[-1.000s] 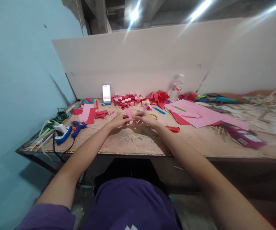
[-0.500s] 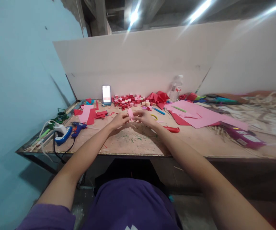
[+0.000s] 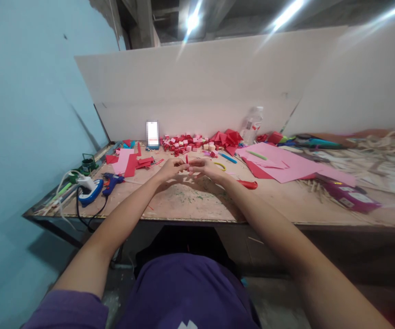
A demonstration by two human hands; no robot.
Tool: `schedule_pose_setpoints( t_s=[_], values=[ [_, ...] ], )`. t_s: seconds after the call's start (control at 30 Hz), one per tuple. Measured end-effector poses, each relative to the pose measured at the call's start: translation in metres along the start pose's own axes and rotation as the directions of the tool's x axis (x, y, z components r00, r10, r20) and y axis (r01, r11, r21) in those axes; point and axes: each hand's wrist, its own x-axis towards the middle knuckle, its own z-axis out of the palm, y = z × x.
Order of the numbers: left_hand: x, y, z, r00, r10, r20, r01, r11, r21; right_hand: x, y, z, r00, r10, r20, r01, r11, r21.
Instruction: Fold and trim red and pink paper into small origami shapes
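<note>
Over the middle of the workbench [image 3: 197, 208], my left hand [image 3: 170, 170] and my right hand [image 3: 205, 169] meet at the fingertips. Pinched between them is a small piece of paper [image 3: 187, 160], seen nearly edge-on as a thin red upright strip. Both hands are closed on it, though the fingers partly hide its lower end. Just beyond the fingers lies a heap of small red and pink cubes [image 3: 184, 145]. A curved yellow handle [image 3: 221, 166] is beside my right hand, and a red-handled tool [image 3: 248, 184] lies partly behind my right forearm.
At left are a blue glue gun [image 3: 111, 182], a blue-and-white power strip [image 3: 91, 194] and red and pink paper pieces [image 3: 125, 162]. A phone [image 3: 152, 135] stands at the back. Rightward are a bottle [image 3: 252, 125], large pink sheets [image 3: 286, 160] and a purple packet [image 3: 350, 196].
The small paper between my fingers has turned: its broad pink face showed before, and now a narrow red edge shows. My hands stay in nearly the same place.
</note>
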Motion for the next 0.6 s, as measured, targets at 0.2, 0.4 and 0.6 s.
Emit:
schedule_pose_setpoints(
  t_s=[0.2,0.4,0.6],
  values=[
    [0.0030,0.0011,-0.0037,1.000,-0.013,-0.015,0.012,0.999,-0.052,0.0010,0.0020,-0.0023,1.000,-0.019,-0.004,0.020,0.999,0.047],
    [0.0018,0.0035,-0.0041,0.998,-0.061,-0.029,0.058,0.995,-0.082,0.0045,0.0089,-0.0041,0.999,-0.012,-0.050,0.014,0.999,0.044],
    [0.0015,0.0044,-0.0024,0.998,-0.044,-0.034,0.041,0.996,-0.082,0.0046,0.0085,-0.0023,0.998,-0.007,-0.065,0.008,1.000,0.019]
  ],
)
